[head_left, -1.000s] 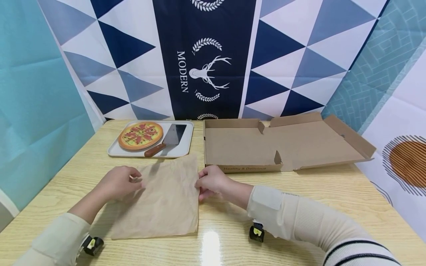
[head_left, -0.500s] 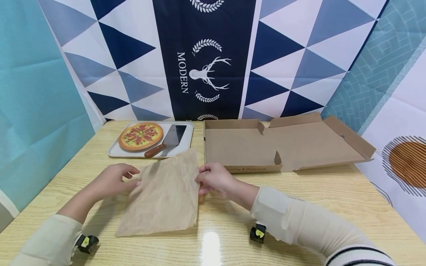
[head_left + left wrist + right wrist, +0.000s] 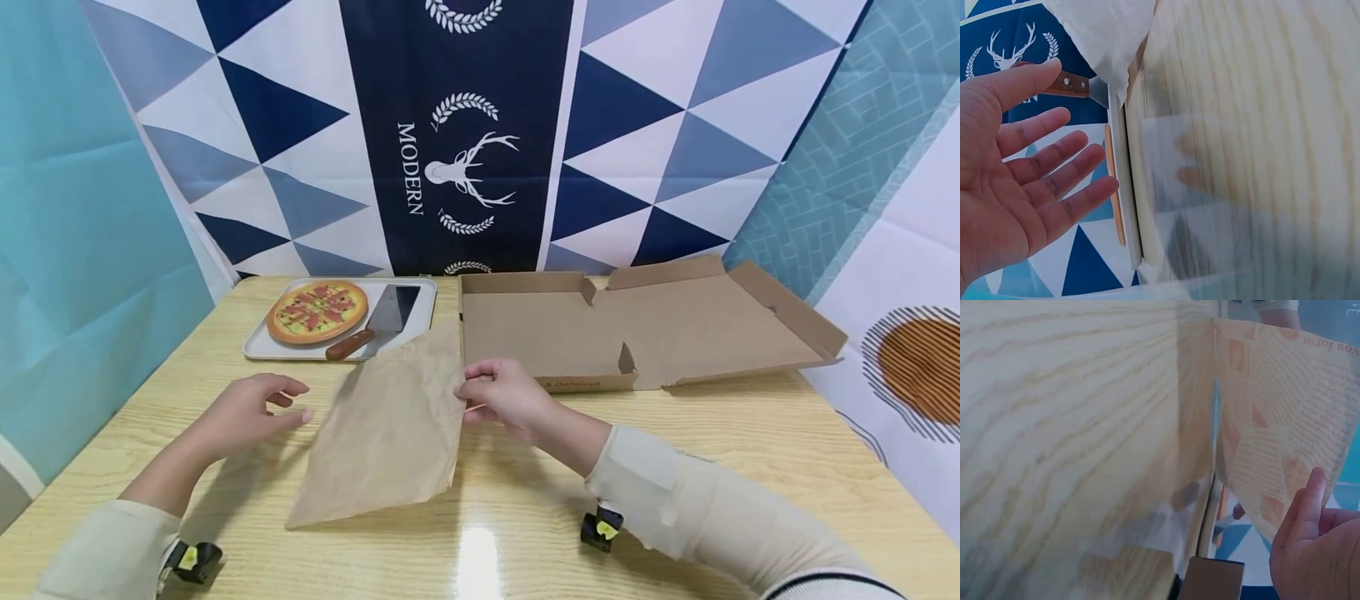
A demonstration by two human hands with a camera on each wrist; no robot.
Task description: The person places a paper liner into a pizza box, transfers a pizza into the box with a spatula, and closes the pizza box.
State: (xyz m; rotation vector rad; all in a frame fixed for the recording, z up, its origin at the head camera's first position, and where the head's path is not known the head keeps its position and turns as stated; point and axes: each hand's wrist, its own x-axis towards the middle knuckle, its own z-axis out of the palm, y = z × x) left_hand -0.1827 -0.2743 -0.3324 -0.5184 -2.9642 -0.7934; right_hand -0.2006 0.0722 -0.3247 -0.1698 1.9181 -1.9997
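Observation:
A sheet of brown greaseproof paper (image 3: 386,433) is lifted at its right side, while its lower left corner reaches down by the table. My right hand (image 3: 510,400) pinches the paper's right edge between thumb and fingers. In the right wrist view the paper (image 3: 1266,419) shows a printed underside with lettering. My left hand (image 3: 247,417) is apart from the paper, to its left, with its fingers spread and nothing in them. The left wrist view shows the same hand (image 3: 1029,169) with its palm bare.
Behind the paper, a white tray (image 3: 255,343) carries a pizza (image 3: 317,312) and a pizza server (image 3: 372,321) with a wooden handle. An unfolded cardboard pizza box (image 3: 532,329) lies at the back right. A patterned cloth (image 3: 465,125) hangs behind the wooden table (image 3: 675,442).
My right hand has raised the paper's edge and drawn it rightward, towards the box. My left hand has come away from the paper's left edge and moved left.

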